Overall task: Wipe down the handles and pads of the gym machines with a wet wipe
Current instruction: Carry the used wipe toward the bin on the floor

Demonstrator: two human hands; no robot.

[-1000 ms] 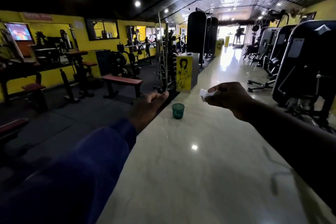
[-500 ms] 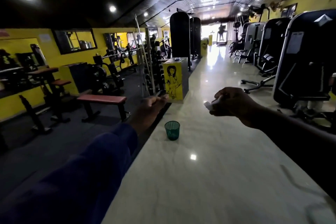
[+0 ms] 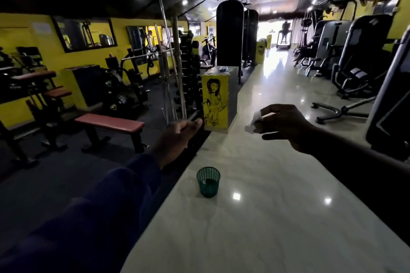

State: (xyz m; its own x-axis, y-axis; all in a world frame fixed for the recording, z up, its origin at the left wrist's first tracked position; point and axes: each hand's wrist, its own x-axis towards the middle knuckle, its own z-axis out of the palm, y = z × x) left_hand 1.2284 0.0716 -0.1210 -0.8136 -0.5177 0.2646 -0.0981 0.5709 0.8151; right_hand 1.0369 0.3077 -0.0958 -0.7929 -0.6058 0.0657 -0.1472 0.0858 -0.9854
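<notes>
My right hand [image 3: 286,126] is raised over the pale glossy floor and pinches a crumpled white wet wipe [image 3: 253,122] at its fingertips. To its left, my left hand [image 3: 177,137], in a blue sleeve, has curled fingers and pinches a thin pale strip [image 3: 195,115]; what the strip is I cannot tell. A red padded bench [image 3: 108,122] stands on the dark mat at the left. Black weight machines [image 3: 359,55] line the right side. Neither hand touches a machine.
A small green mesh bin [image 3: 208,184] stands on the floor just below my hands. A yellow painted box pillar [image 3: 214,99] and a dumbbell rack [image 3: 188,77] are straight ahead. More benches and machines fill the left along the yellow wall [image 3: 55,55].
The green bin and the yellow pillar have come nearer and lower in view. My right hand's fingers have spread a little around the wipe. Both hands stay raised.
</notes>
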